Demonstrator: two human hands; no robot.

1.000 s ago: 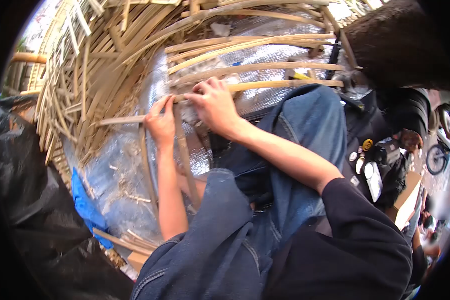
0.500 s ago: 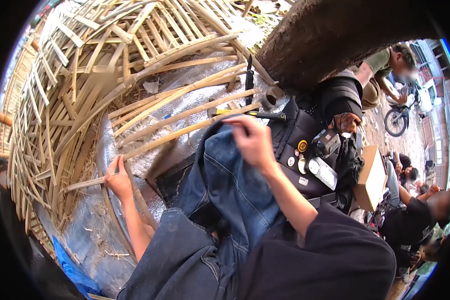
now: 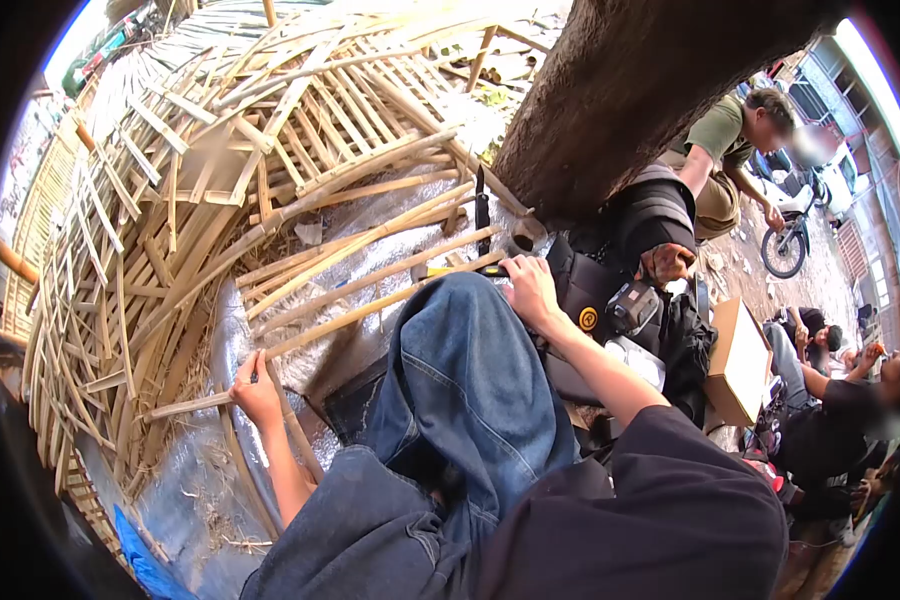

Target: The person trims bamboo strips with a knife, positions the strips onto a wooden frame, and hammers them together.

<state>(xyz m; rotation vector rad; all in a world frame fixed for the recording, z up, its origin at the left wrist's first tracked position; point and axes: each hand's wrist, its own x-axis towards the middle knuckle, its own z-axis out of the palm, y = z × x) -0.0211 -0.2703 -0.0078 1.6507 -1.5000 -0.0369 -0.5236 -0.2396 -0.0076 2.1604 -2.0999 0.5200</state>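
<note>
Since the earlier frames: right hand [image 3: 532,292] has gone from the strip, over the raised knee, to the hammer at center-right; left hand [image 3: 257,393] stays on the strip at left-center. View has also swung, so more of the right side shows.

Near to far: black shirt [image 3: 640,510] and blue jeans [image 3: 470,370] fill bottom center, knee up in mid-frame. Left grip is clamped, thumb and fingers pinching the long bamboo strip [image 3: 355,316] near its left part; strip runs from there up-right behind the knee. Right grip is at the end of the hammer [image 3: 492,270]; can't tell if it's closed on it, fingers partly hide the contact. More loose strips [image 3: 355,290] lie just above the long one, on silver sheeting [image 3: 195,480]. Black knife-like tool [image 3: 483,212] stands out above the hammer, metal cylinder [image 3: 523,237] near it. Right of the hand: black bag [image 3: 567,268] with yellow badge [image 3: 587,319], then a camera-like device [image 3: 631,306], cardboard box [image 3: 738,362] further right.

Further out: big bamboo pile [image 3: 140,330] across the left and upper left, tree trunk [image 3: 590,100] at top right of center. Person in green shirt [image 3: 718,135] bends at upper right, motorbike [image 3: 788,245] beyond.
</note>
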